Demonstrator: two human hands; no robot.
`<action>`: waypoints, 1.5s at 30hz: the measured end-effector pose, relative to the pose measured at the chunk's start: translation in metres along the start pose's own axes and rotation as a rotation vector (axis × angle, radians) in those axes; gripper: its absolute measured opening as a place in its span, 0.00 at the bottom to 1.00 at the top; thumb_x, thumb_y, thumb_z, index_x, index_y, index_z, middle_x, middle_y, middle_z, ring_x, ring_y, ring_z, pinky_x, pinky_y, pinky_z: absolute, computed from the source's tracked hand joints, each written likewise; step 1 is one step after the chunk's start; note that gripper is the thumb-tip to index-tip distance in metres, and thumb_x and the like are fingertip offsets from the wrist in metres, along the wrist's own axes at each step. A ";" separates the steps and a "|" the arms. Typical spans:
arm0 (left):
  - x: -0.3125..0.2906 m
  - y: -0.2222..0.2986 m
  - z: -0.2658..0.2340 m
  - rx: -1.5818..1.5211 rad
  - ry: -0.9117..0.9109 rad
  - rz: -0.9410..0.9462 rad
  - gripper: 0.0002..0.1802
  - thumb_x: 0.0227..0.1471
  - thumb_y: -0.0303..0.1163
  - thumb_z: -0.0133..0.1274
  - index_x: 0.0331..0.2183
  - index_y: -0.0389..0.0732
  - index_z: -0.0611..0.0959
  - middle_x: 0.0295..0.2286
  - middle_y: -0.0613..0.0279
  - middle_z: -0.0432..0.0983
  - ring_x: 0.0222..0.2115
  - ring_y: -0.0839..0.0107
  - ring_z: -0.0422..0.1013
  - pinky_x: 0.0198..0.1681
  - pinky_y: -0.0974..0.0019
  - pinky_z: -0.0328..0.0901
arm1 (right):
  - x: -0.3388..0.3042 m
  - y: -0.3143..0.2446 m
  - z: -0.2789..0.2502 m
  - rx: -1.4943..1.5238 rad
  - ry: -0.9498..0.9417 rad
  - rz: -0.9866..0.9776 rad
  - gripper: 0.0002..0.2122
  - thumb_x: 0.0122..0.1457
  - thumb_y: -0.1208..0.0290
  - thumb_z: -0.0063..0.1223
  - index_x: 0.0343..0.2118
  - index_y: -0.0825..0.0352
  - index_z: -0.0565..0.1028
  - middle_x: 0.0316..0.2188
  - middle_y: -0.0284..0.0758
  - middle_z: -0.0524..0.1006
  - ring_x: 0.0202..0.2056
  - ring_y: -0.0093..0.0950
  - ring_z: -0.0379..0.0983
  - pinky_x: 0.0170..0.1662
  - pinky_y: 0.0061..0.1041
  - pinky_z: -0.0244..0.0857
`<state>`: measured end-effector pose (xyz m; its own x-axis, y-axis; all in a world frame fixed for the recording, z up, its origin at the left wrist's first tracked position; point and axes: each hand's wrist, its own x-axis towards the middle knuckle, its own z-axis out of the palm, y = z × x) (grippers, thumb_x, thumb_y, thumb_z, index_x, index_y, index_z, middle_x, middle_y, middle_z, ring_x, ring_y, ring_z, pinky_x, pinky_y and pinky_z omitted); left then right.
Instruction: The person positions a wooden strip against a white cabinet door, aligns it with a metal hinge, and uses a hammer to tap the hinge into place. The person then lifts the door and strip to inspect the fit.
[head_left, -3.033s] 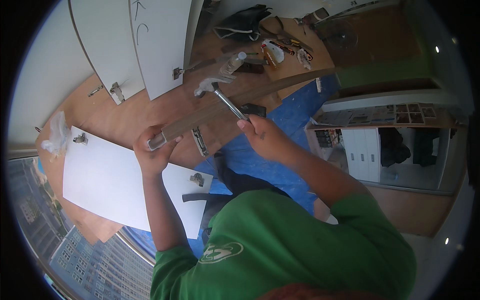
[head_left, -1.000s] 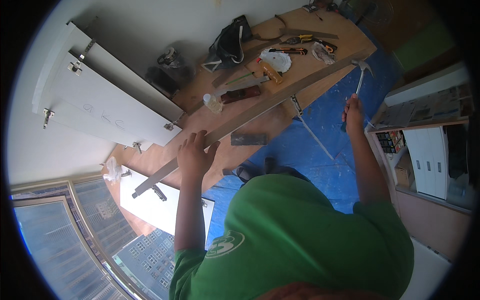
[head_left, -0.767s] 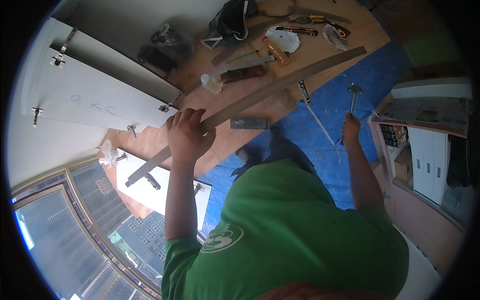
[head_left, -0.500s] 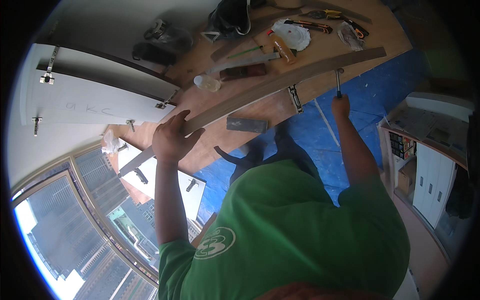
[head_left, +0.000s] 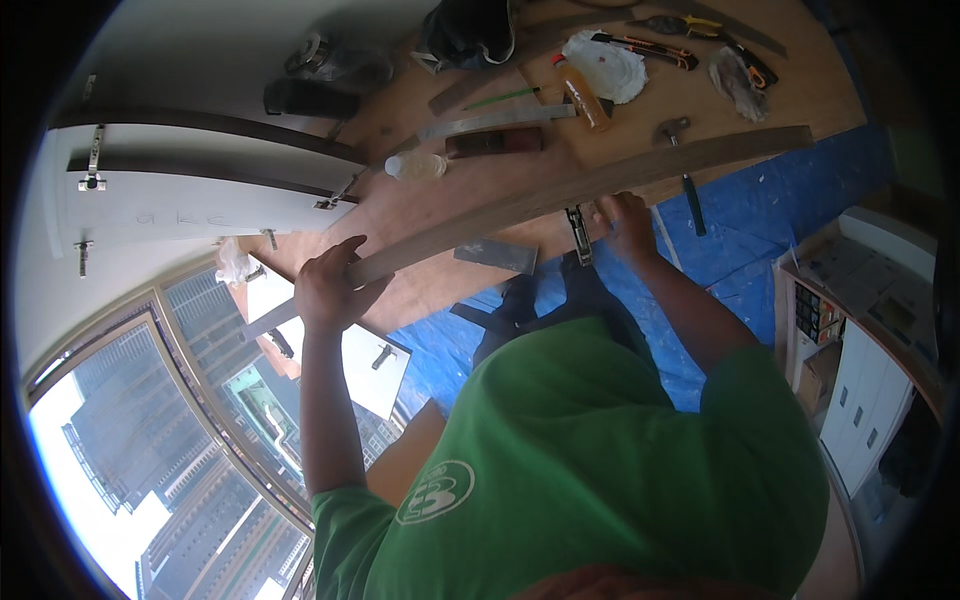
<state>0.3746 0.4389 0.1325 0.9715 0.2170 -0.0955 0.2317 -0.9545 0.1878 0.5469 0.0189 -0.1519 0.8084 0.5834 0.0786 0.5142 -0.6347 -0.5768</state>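
A long wood-grain board [head_left: 480, 215] runs slantwise over the workbench, its right end farther away. My left hand [head_left: 328, 288] grips it toward the left end, fingers over the far side and thumb on the near side. At the near edge, right of the middle, my right hand [head_left: 627, 225] is closed on the board with fingers curled; its grip is partly hidden. Just left of that hand, a metal cabinet hinge [head_left: 579, 235] sticks out from the board. The hammer [head_left: 692, 195] lies by the board's right part, its dark handle over the bench edge.
A grey rectangular block [head_left: 496, 256] lies near the front edge. Beyond the board are a clear bottle [head_left: 416, 166], an orange drink bottle [head_left: 581, 93], a cutter knife [head_left: 645, 47] and a crumpled cloth [head_left: 737, 84]. White panels [head_left: 160, 200] with hinges stand left. Blue sheeting [head_left: 740, 215] covers the floor.
My right hand has let go of the hammer and moved left to the board beside the hinge. The hammer now rests on the bench. My left hand stays on the board.
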 end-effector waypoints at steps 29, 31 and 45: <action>-0.007 0.007 -0.004 0.012 -0.053 -0.101 0.31 0.38 0.49 0.75 0.45 0.48 0.88 0.30 0.63 0.86 0.30 0.60 0.82 0.42 0.55 0.76 | 0.010 0.148 -0.097 -0.338 0.124 0.021 0.39 0.49 0.75 0.67 0.67 0.62 0.63 0.51 0.48 0.71 0.54 0.52 0.69 0.53 0.53 0.65; -0.010 0.004 -0.003 0.035 -0.025 -0.065 0.30 0.36 0.45 0.76 0.44 0.47 0.88 0.30 0.59 0.85 0.29 0.58 0.82 0.37 0.55 0.76 | 0.020 0.164 -0.104 -0.355 -0.016 0.056 0.38 0.49 0.75 0.67 0.66 0.62 0.64 0.52 0.48 0.70 0.53 0.53 0.68 0.53 0.53 0.65; -0.008 0.011 -0.008 0.032 -0.069 -0.144 0.30 0.39 0.49 0.74 0.45 0.48 0.88 0.31 0.62 0.86 0.32 0.62 0.83 0.41 0.57 0.77 | 0.066 0.211 -0.113 -0.324 0.070 0.361 0.21 0.59 0.66 0.63 0.55 0.66 0.76 0.51 0.50 0.78 0.53 0.52 0.72 0.55 0.52 0.65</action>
<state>0.3698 0.4281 0.1430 0.9223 0.3387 -0.1861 0.3656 -0.9208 0.1362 0.7411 -0.1340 -0.1766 0.9630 0.2688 -0.0193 0.2513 -0.9217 -0.2954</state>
